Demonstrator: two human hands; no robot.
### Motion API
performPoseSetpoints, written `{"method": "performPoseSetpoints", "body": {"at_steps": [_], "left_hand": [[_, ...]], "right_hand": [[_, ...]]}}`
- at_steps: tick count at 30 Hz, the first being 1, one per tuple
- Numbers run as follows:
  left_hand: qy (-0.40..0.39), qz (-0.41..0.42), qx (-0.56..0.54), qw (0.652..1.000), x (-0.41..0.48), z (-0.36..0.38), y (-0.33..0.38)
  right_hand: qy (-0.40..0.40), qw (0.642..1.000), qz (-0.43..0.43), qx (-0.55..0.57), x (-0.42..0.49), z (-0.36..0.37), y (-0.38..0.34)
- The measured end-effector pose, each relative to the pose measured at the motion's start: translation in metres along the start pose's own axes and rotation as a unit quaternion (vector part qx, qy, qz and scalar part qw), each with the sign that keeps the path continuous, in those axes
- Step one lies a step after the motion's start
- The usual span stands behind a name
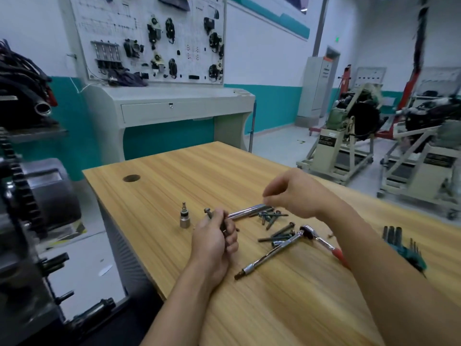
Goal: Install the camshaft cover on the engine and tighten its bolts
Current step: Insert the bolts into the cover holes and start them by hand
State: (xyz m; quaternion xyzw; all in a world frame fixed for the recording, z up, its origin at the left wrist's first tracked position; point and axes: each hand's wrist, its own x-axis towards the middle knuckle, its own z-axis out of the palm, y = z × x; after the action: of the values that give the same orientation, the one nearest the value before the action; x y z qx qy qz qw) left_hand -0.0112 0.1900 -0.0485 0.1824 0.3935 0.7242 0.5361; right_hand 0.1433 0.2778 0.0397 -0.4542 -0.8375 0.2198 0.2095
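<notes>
On the bench (174, 186), the loose bolts (272, 216) lie just under the right hand (291, 193) (blurred; I cannot tell if its bent fingers pinch one), long axes mostly left-right; the left hand (214, 236) grips a bundle of bolts (209, 213) beside them.

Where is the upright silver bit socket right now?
In the head view, the bit socket stands on the wooden table, just left of the left hand gripping a bolt, apart from the loose bolts.
</notes>
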Motion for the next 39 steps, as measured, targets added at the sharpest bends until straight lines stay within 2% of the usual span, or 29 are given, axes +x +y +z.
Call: {"method": "performPoseSetpoints", "body": {"at_steps": [3, 6, 10, 15, 20, 39], "left_hand": [[-0.017, 0.011, 0.041, 0.999, -0.002, 0.002, -0.002], [-0.025, 0.015, 0.036, 0.999, -0.001, 0.001, 0.001], [-0.03, 0.035, 0.067, 0.997, 0.001, -0.001, -0.002], [-0.041, 0.047, 0.074, 0.995, 0.001, 0.001, -0.003], [-0.047, 0.056, 0.086, 0.994, 0.002, 0.0, -0.005], [-0.041, 0.054, 0.11, 0.992, -0.002, 0.001, -0.002]], "right_hand": [[-0.111, 0.986, 0.017, -0.124, -0.004, 0.003, 0.019], [-0.158, 0.973, 0.016, -0.165, -0.005, 0.025, 0.022], [-0.152, 0.97, -0.012, -0.19, -0.001, 0.045, 0.013], [-0.099, 0.976, -0.016, -0.193, 0.003, 0.01, 0.018], [-0.178, 0.956, 0.014, -0.232, -0.002, 0.006, 0.028], [-0.181, 0.959, -0.008, -0.217, 0.016, 0.038, 0.025]]}}
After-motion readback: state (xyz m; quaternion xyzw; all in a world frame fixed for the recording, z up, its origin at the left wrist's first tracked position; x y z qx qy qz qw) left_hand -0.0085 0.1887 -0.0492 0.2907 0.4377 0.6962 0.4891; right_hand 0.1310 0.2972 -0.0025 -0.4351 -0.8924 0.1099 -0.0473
